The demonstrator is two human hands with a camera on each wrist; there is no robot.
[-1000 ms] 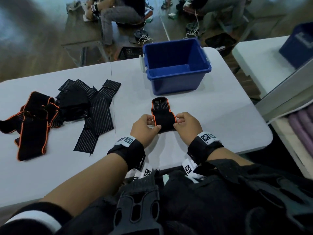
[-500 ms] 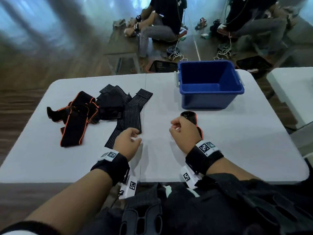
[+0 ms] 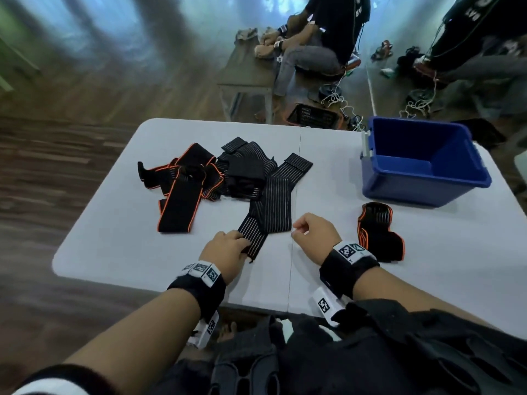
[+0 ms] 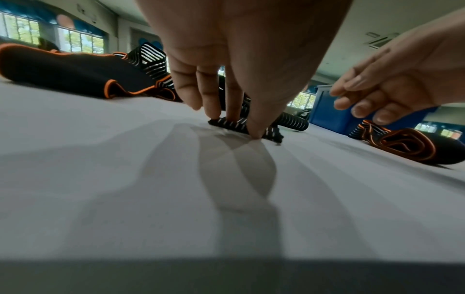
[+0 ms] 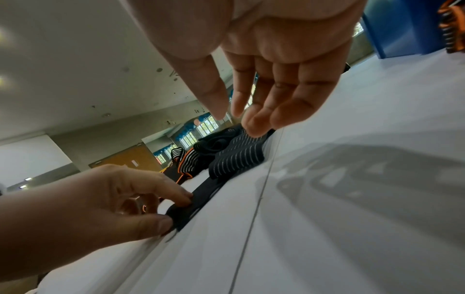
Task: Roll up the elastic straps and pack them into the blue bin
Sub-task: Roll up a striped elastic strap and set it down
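Observation:
My left hand [image 3: 228, 246] pinches the near end of a black white-striped elastic strap [image 3: 271, 206] on the white table [image 3: 119, 246]; the left wrist view shows thumb and fingers on that strap end [image 4: 236, 125]. My right hand [image 3: 312, 232] hovers just right of the strap with loosely curled fingers and holds nothing; its fingers [image 5: 264, 103] hang above the striped strap [image 5: 236, 157]. A rolled orange-edged strap [image 3: 377, 232] lies on the table behind my right wrist, in front of the blue bin [image 3: 422, 166], whose visible inside shows no straps.
A heap of loose straps, orange-edged [image 3: 182, 192] and striped [image 3: 245, 166], lies at the table's left middle. People sit on the floor beyond the table [image 3: 319, 44]. The table's left edge [image 3: 71, 246] is close to the heap.
The right hand let go of the rolled orange-edged strap, which now lies by the bin. Both hands moved left; the left hand took hold of the striped strap's near end. My view swung left.

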